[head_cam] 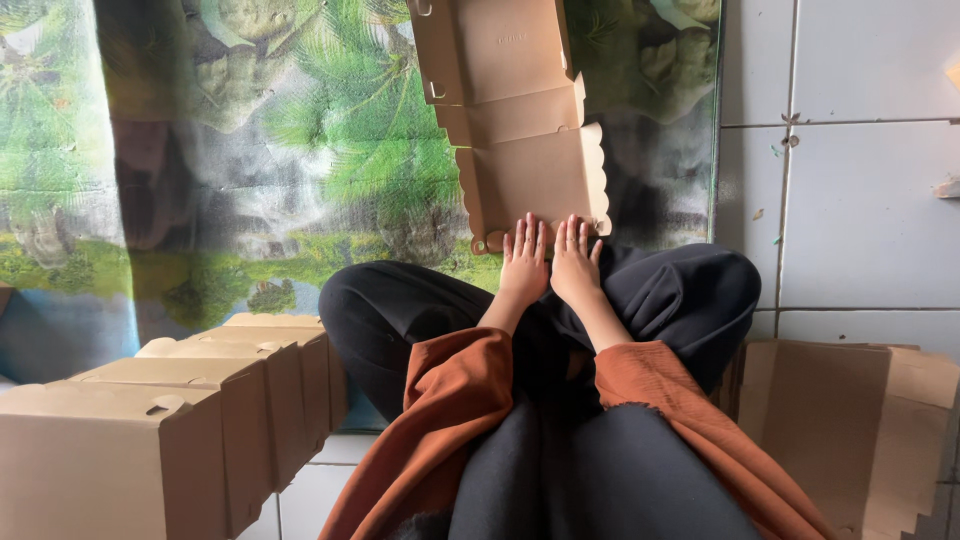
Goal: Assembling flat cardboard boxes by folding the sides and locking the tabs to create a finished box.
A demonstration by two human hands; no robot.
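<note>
- The left hand (524,262) lies flat, fingers stretched out and close together, palm down on the near edge of an unfolded cardboard box blank (520,120).
- The right hand (577,262) lies the same way just beside it at 3 o'clock, fingers straight, gripping nothing; the two hands nearly touch at the thumbs.
- The box blank is brown, spread flat on the floor mat, and runs from the hands toward 12 o'clock, out past the top edge of the view; creases divide it into panels, and its right edge is scalloped.
- Under the blank lies a mat (250,150) printed with green leaves and rocks, covering the floor toward 10 and 12 o'clock.
- The person sits cross-legged in black trousers (420,320), with rust-orange sleeves (450,400) reaching down to the wrists.
- At 8 o'clock from the hands stands a row of folded brown boxes (180,420), closed, side by side and touching.
- At 4 o'clock a stack of flat cardboard blanks (840,420) lies on the white tiled floor (860,200), just beside the person's knee.
</note>
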